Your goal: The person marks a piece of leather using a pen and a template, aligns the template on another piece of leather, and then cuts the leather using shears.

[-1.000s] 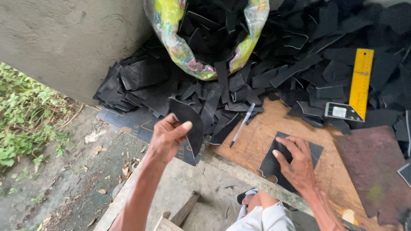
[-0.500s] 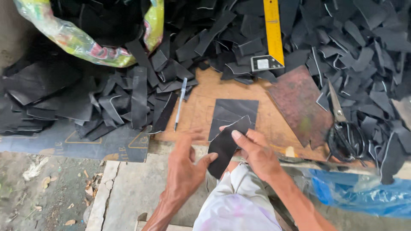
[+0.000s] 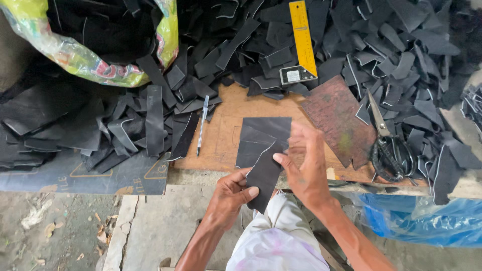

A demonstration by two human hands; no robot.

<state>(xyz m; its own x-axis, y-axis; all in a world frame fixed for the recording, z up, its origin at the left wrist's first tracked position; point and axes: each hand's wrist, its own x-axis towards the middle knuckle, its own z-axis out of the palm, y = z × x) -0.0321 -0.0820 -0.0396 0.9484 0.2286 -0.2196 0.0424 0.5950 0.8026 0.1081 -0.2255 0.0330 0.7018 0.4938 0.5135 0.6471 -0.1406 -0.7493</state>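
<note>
A dark rubber-like scrap [image 3: 265, 173] with a ragged edge is held between both hands over the front edge of a wooden board [image 3: 226, 135]. My left hand [image 3: 230, 193] pinches its lower end with thumb on top. Fingers of my right hand [image 3: 305, 168] grip its upper right edge. Just behind the scrap a black rectangular sheet [image 3: 263, 133] lies flat on the board.
A pen [image 3: 202, 124] lies left on the board, a rusty metal plate [image 3: 339, 120] at right, scissors [image 3: 389, 145] beyond it. A yellow square ruler [image 3: 302, 37] rests on heaped black offcuts [image 3: 391, 55]. A plastic sack [image 3: 100, 45] of scraps stands at back left, blue plastic [image 3: 427, 221] at lower right.
The view has swung right. My left hand brought a dark scrap from the left pile to the board's front, and my right hand left the flat sheet and took hold of it too.
</note>
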